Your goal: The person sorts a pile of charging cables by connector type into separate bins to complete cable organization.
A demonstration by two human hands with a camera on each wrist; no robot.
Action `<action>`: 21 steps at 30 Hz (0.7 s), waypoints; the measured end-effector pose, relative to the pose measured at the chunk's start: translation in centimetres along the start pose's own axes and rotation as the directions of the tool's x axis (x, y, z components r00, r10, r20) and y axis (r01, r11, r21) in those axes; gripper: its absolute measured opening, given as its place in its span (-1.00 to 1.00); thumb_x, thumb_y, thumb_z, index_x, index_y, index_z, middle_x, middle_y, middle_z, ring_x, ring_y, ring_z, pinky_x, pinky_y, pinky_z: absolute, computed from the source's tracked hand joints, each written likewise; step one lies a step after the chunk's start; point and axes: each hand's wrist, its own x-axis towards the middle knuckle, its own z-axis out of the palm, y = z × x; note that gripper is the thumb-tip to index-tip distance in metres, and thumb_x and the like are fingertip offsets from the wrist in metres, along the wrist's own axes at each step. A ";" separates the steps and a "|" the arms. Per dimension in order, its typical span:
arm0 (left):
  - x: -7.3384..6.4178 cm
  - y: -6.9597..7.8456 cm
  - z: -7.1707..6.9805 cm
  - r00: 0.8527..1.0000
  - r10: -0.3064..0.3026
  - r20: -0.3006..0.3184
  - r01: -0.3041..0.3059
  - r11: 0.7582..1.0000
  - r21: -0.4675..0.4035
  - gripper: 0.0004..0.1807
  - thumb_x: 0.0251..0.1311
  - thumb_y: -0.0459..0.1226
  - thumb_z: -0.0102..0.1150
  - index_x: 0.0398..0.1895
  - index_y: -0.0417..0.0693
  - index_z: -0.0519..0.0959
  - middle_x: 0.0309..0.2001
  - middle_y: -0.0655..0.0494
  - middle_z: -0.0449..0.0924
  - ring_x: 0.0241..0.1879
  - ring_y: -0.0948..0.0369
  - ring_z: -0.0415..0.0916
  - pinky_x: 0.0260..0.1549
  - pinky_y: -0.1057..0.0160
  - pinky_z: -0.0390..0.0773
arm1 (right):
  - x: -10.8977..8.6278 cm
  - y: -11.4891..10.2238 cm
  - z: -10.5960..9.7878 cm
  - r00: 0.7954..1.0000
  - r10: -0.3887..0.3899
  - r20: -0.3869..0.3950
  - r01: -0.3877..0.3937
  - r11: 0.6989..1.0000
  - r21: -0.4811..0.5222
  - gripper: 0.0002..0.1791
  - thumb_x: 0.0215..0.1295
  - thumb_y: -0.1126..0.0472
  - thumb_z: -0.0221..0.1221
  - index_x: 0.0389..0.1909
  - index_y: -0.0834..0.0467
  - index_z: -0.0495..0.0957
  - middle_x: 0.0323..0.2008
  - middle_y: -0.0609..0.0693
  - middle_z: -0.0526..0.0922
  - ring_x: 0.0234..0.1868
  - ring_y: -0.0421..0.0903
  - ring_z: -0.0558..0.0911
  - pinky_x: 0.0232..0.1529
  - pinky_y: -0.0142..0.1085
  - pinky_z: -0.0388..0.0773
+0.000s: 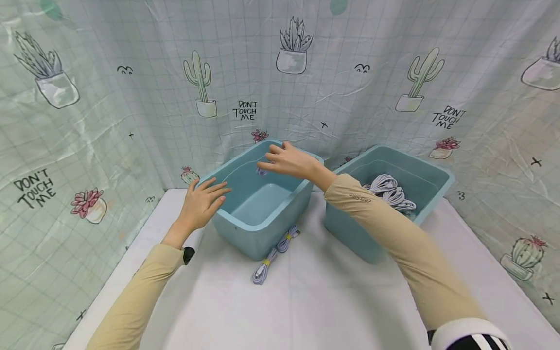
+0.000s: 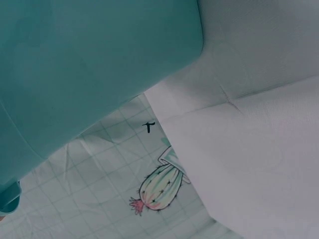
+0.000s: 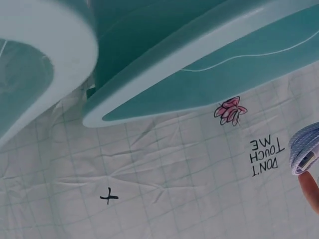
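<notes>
My right hand [image 1: 288,160] is over the left blue-green bin [image 1: 280,214] and pinches a bundled lilac cable [image 1: 261,171]. At the edge of the right wrist view, a fingertip [image 3: 310,191] lies against that coiled cable [image 3: 305,149]. My left hand [image 1: 200,204] is at the left bin's near left rim, fingers spread and nearly straight, holding nothing. Its wrist view shows mostly the bin's outer wall [image 2: 89,64]. In front of this bin, two tied lilac cables, one nearer [image 1: 264,268] and one farther [image 1: 287,239], lie on the table.
To the right stands a second blue-green bin [image 1: 350,233] with several coiled white cables [image 1: 391,192] inside; my right forearm passes over its near left side. A patterned curtain [image 1: 262,63] hangs behind and around the white table [image 1: 271,316].
</notes>
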 end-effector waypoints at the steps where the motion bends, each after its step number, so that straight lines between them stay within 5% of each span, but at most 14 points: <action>1: 0.0 0.0 0.0 1.000 0.000 0.000 0.000 1.000 0.000 -0.54 0.32 0.00 -0.29 0.02 0.03 0.53 0.12 -0.02 0.46 0.21 -0.10 0.25 0.22 -0.23 -0.09 | 0.2 0.0 0.0 1.000 0.003 0.008 -0.003 1.000 -0.001 -0.55 0.27 0.38 -0.04 0.15 -0.04 0.29 -0.20 -0.01 0.49 -0.15 -0.04 0.39 -0.25 -0.15 0.48; 11: 0.0 0.2 -0.3 1.000 -0.010 0.015 0.010 1.000 0.010 -0.63 0.28 -0.10 -0.16 0.03 0.02 0.52 0.14 -0.02 0.45 0.22 -0.10 0.23 0.22 -0.24 -0.10 | 1.8 0.2 0.2 0.997 0.015 0.074 -0.014 1.000 -0.019 -0.57 0.28 0.36 -0.04 0.14 -0.04 0.26 -0.16 -0.01 0.50 -0.07 -0.03 0.41 -0.15 -0.11 0.50; 21: -0.2 0.2 -0.2 1.000 -0.011 0.014 0.010 1.000 0.006 -0.52 0.32 0.02 -0.31 0.03 0.03 0.52 0.13 -0.01 0.45 0.22 -0.09 0.23 0.23 -0.24 -0.10 | 3.1 0.1 0.4 0.992 0.036 0.120 -0.034 0.999 -0.016 -0.57 0.28 0.35 -0.04 0.13 -0.04 0.24 -0.09 0.00 0.50 0.00 -0.02 0.42 -0.11 -0.09 0.50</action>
